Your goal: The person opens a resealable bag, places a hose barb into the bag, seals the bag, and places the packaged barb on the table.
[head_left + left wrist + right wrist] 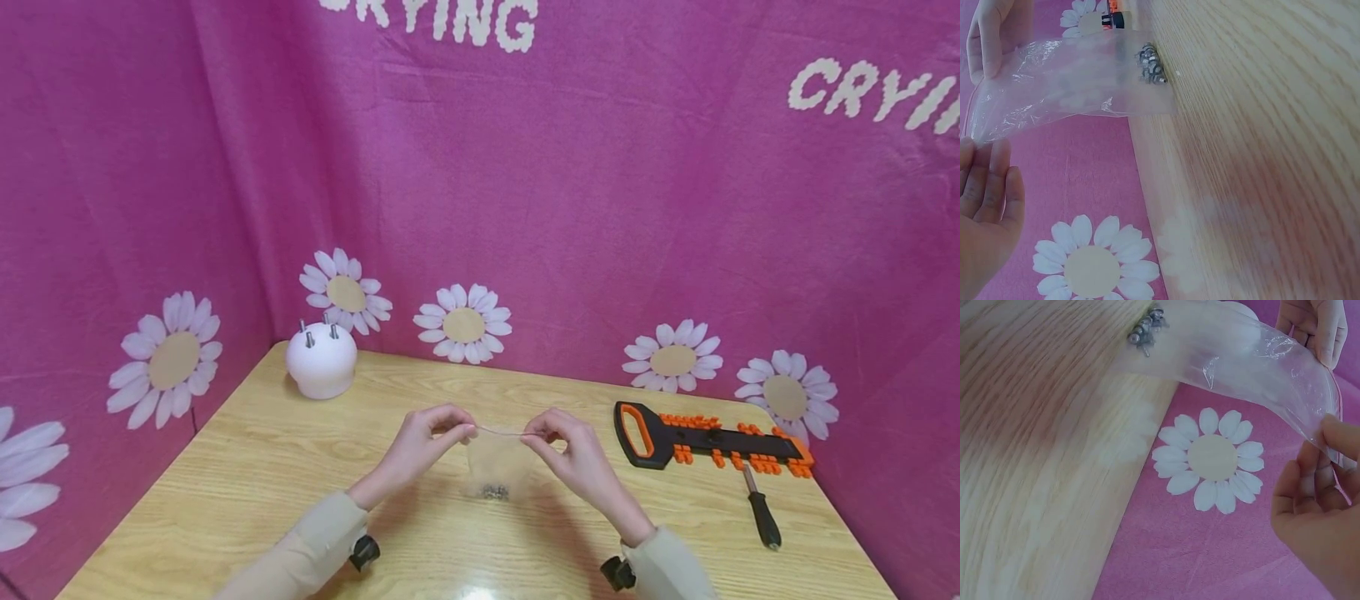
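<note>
A clear zip bag (498, 458) hangs upright between the two hands over the table's middle, with its top seal line stretched between them. My left hand (431, 437) pinches one top corner between thumb and fingers. The opposite top corner is pinched by my right hand (570, 450). Several small metal screws (1150, 64) lie gathered at the bottom of the bag, close to the wooden tabletop. In the right wrist view the screws (1145, 330) show rounded heads, and the plastic bag (1235, 359) is creased near the seal.
On the back left of the table (225, 492) stands a white rounded object (322, 362) with several metal pegs on top. A black and orange rack (712, 439) lies at the right, with a black-handled screwdriver (763, 512) before it. A pink flowered cloth (555, 208) hangs behind.
</note>
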Demonstrator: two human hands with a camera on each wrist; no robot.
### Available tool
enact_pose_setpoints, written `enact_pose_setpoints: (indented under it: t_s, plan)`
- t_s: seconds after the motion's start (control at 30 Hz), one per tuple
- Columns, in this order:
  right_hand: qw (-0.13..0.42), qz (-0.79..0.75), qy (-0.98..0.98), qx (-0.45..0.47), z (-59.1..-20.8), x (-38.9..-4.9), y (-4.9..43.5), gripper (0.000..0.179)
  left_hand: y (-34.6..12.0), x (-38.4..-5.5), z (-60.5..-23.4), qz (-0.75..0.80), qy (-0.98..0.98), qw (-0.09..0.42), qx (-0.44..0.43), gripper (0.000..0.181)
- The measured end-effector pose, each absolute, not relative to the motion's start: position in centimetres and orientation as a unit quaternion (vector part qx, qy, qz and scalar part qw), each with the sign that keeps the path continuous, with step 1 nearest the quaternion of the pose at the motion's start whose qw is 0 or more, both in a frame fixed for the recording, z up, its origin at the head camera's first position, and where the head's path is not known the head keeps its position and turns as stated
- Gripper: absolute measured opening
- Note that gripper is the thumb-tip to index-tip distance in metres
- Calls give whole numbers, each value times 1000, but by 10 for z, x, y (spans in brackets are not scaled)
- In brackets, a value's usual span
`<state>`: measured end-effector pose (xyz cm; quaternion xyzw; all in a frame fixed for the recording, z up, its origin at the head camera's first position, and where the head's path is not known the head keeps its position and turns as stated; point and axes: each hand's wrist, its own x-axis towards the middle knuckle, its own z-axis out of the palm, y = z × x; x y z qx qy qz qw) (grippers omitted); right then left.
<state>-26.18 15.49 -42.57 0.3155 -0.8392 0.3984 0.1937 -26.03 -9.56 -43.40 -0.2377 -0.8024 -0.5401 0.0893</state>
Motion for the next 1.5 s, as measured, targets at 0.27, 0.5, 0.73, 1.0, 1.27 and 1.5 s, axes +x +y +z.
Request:
enact_pose_setpoints:
  t_s: [0.27, 0.5, 0.73, 1.0, 1.27, 1.5]
  plan:
    - [177, 416, -839, 304, -426, -263, 150, 9, -96, -260, -435, -546, -801, 85, -232, 10]
    - [176, 412, -839, 309, -425, -264, 145, 8, -94, -260, -435, -543, -798, 91, -244, 12]
    - [155, 423, -839, 306, -423, -264, 141, 5, -95, -260, -437, -550, -799, 83, -229, 10]
    - [170, 415, -834, 320, -423, -267, 138, 5, -93, -260, -438, -555, -795, 81, -231, 13]
    - [163, 419, -833, 322, -422, -269, 134, 3, -93, -261, -436, -547, -799, 81, -237, 12]
    - [168, 405, -833, 337, -421, -271, 132, 3, -92, -261, -436, -548, -798, 83, -237, 12]
